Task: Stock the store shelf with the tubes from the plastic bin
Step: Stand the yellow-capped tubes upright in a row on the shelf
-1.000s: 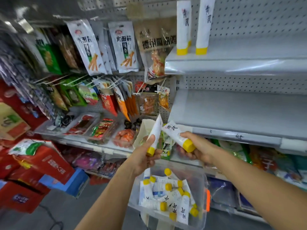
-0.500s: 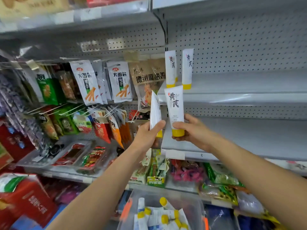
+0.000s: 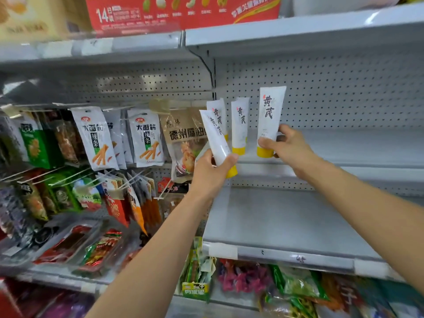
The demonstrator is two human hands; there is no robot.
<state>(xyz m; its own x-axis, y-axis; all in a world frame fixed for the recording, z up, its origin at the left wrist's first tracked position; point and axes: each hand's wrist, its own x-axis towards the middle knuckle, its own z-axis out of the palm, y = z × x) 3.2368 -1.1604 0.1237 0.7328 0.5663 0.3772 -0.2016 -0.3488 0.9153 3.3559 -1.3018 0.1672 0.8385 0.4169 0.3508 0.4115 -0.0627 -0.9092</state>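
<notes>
Each of my hands holds a white tube with a yellow cap. My right hand (image 3: pixel 286 146) grips one tube (image 3: pixel 269 118) upright, cap down, with the cap at the grey upper shelf (image 3: pixel 344 154). My left hand (image 3: pixel 210 171) holds a second tube (image 3: pixel 216 136) tilted, in front of the shelf's left end. Two more tubes (image 3: pixel 239 125) stand cap down on that shelf, one (image 3: pixel 219 113) partly hidden behind the tilted tube. The plastic bin is out of view.
A bare grey shelf (image 3: pixel 286 226) lies below the upper one. Snack packets (image 3: pixel 144 136) hang on hooks to the left, with trays of packets (image 3: pixel 75 246) beneath. A red box (image 3: pixel 181 12) sits on the top shelf. Bagged goods (image 3: pixel 296 283) fill the lowest shelf.
Both hands rose from the bin to the upper shelf with their tubes. The right tube moved right of the two standing tubes. The bin dropped out of view.
</notes>
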